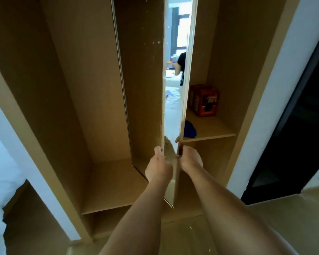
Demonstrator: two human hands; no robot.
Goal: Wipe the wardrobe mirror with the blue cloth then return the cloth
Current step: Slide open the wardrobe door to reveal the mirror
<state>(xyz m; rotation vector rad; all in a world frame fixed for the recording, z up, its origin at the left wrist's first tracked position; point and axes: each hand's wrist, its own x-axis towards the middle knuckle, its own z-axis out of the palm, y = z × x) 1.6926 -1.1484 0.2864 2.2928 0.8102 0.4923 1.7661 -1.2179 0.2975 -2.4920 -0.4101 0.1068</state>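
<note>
Head view, both hands' grip on mirror (pixel 170 111) edges, blue cloth (pixel 190 129) on wardrobe shelf (pixel 210 130)

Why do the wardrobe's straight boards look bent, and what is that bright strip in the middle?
Head view: the wide-angle lens bows the wardrobe panels outward near the edges. The bright strip is the mirror, seen almost edge-on, reflecting a daylit room and window. The wardrobe's upper part sits in dim shadow. Both hands, left hand and right hand, look soft, slightly blurred.
</note>
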